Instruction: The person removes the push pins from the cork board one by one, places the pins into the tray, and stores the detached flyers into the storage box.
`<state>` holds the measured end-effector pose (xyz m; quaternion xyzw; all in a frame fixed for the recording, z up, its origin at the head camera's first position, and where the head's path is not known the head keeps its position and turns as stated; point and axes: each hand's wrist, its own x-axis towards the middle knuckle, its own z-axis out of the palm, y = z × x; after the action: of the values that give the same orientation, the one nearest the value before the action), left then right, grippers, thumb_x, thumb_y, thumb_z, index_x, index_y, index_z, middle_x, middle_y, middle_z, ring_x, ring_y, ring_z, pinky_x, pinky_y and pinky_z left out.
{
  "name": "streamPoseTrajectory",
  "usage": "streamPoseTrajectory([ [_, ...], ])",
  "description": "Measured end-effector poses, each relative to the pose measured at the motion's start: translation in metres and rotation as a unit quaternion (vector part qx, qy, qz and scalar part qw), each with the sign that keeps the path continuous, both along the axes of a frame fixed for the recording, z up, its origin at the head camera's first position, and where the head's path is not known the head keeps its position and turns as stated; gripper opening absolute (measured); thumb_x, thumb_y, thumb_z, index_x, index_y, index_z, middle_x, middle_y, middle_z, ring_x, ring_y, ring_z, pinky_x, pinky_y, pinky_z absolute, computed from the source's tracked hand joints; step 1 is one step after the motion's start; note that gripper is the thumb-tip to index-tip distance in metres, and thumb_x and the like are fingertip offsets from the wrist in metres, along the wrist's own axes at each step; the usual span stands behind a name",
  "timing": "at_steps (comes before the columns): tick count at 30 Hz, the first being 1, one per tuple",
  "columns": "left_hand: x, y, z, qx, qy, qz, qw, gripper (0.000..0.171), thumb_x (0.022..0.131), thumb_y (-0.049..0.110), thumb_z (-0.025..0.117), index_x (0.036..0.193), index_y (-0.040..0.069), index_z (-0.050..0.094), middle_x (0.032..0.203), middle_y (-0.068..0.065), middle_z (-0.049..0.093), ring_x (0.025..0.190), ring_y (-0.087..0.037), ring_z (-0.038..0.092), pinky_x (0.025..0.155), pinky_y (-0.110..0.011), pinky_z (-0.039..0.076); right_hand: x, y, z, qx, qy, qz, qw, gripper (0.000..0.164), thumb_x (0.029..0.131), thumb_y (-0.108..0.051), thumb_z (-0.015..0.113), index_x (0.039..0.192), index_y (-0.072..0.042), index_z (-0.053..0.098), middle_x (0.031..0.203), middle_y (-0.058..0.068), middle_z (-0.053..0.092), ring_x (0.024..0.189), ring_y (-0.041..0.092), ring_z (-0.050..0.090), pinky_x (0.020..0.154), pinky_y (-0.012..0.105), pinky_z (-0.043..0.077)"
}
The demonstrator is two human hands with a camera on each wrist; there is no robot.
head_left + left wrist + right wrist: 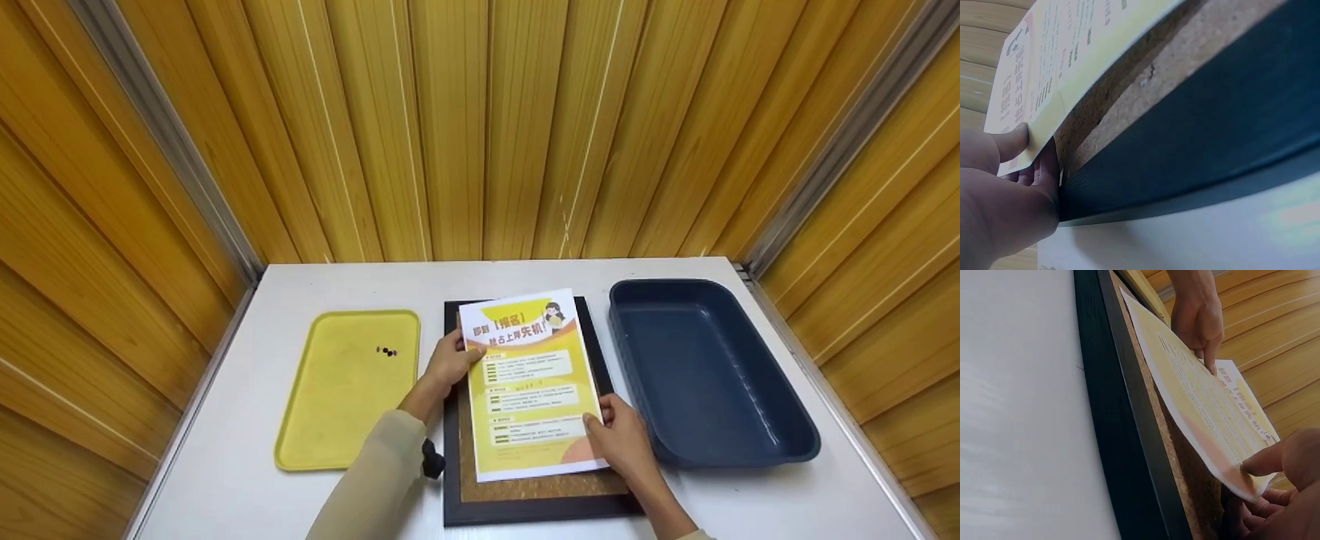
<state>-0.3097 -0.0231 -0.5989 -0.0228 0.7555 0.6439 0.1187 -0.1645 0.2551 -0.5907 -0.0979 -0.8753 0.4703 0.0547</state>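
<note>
A printed yellow-and-white flyer (525, 382) is held slightly tilted over a cork board (540, 491) with a dark frame (555, 512). My left hand (451, 360) pinches its left edge, thumb on top and fingers beneath. At the lower right edge my right hand (621, 435) pinches it the same way. In the left wrist view the left hand (1010, 185) grips the sheet beside the frame, and a gap shows between paper and cork. The right wrist view shows the right hand (1280, 489) with its thumb on the flyer's corner and its fingers underneath.
On the left lies a yellow tray (337, 405) with several small dark pieces (387, 351) on it. A deep navy-blue bin (712, 375) stands to the right of the board. Wood-patterned walls (487, 135) enclose the white table (225, 420) at the back and sides.
</note>
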Motion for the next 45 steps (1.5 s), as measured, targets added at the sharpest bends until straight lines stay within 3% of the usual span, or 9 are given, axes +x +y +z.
streamPoseTrajectory([
  [7,0.002,-0.004,0.008,-0.034,0.011,0.009,0.9993,0.028,0.103,0.012,0.068,0.128,0.001,0.064,0.108,-0.012,0.071,0.09,-0.021,0.071,0.077,-0.03,0.056,-0.001,0.0,0.009,0.017,0.01,0.003,1.0,0.008,0.092,-0.005,0.076,0.092,-0.005,0.069,0.078,0.002,0.059,0.069,0.016,0.054,0.063,0.028,0.044],
  [16,0.005,0.005,0.052,-0.049,0.077,-0.031,0.9954,0.03,0.109,0.017,0.059,0.135,0.004,0.064,0.107,-0.01,0.07,0.091,-0.019,0.067,0.077,-0.034,0.055,-0.016,0.013,0.038,-0.017,0.028,-0.01,0.999,0.006,0.096,-0.004,0.073,0.1,0.001,0.072,0.082,0.007,0.065,0.073,0.018,0.058,0.061,0.024,0.048],
  [26,0.003,0.03,0.103,0.021,0.073,-0.075,0.9942,0.038,0.112,0.021,0.054,0.146,0.006,0.059,0.109,-0.013,0.069,0.087,-0.023,0.074,0.081,-0.048,0.063,-0.034,0.062,0.071,-0.009,0.024,-0.002,1.0,0.016,0.1,-0.009,0.07,0.106,0.006,0.073,0.087,0.01,0.07,0.075,0.015,0.061,0.066,0.023,0.048],
  [34,-0.002,0.067,0.134,0.064,0.089,-0.106,0.9882,0.039,0.112,0.021,0.052,0.148,0.007,0.058,0.111,-0.014,0.064,0.091,-0.024,0.074,0.079,-0.039,0.064,-0.044,0.112,0.096,-0.041,-0.013,0.037,0.998,0.029,0.104,-0.012,0.067,0.121,0.011,0.064,0.096,0.015,0.069,0.077,0.017,0.065,0.064,0.027,0.055],
  [39,-0.008,0.093,0.143,0.07,0.092,-0.099,0.9884,0.032,0.11,0.014,0.058,0.139,0.002,0.063,0.105,-0.014,0.064,0.084,-0.023,0.076,0.076,-0.037,0.064,-0.049,0.147,0.105,-0.014,-0.026,0.052,0.998,0.031,0.105,-0.014,0.066,0.122,0.011,0.062,0.1,0.016,0.07,0.081,0.017,0.066,0.068,0.026,0.055],
  [45,-0.013,0.122,0.139,0.103,0.087,-0.048,0.9898,0.021,0.104,0.007,0.068,0.122,-0.003,0.069,0.098,-0.013,0.069,0.083,-0.025,0.077,0.073,-0.035,0.064,-0.048,0.187,0.112,0.018,-0.061,0.061,0.996,0.036,0.109,-0.025,0.062,0.126,0.006,0.064,0.115,0.016,0.071,0.095,0.022,0.062,0.078,0.027,0.052],
])
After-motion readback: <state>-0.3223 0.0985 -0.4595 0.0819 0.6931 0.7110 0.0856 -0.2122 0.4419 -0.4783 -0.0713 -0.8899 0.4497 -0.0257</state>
